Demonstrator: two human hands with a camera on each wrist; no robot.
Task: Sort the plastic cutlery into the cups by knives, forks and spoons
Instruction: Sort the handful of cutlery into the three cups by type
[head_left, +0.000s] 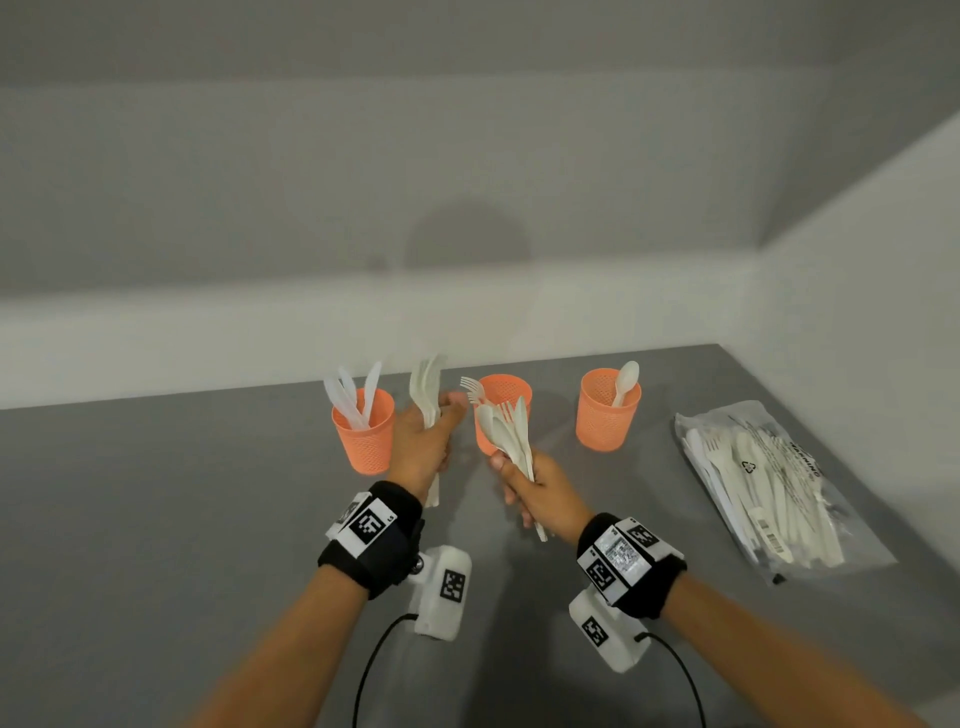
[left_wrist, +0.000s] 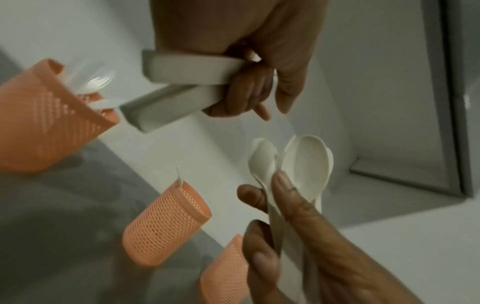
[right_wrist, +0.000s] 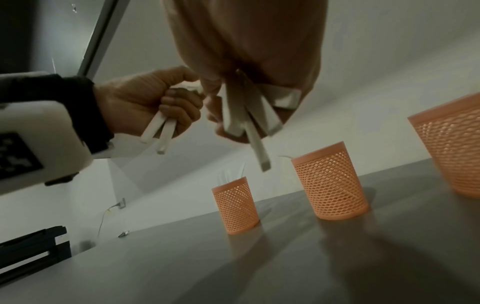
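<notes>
Three orange mesh cups stand in a row on the grey table. The left cup (head_left: 363, 436) holds knives, the middle cup (head_left: 503, 402) forks, and the right cup (head_left: 607, 413) one spoon. My left hand (head_left: 423, 441) is raised between the left and middle cups and grips a few cream spoons (left_wrist: 306, 164) upright. Just in front of the middle cup, my right hand (head_left: 535, 493) grips a mixed bundle of cutlery (head_left: 511, 431). The bundle's handles (right_wrist: 246, 121) stick out below the fist.
A clear plastic bag (head_left: 769, 483) with several more pieces of cutlery lies at the table's right side, near the side wall. A white wall runs close behind the cups. Cables hang from both wrist cameras at the near edge.
</notes>
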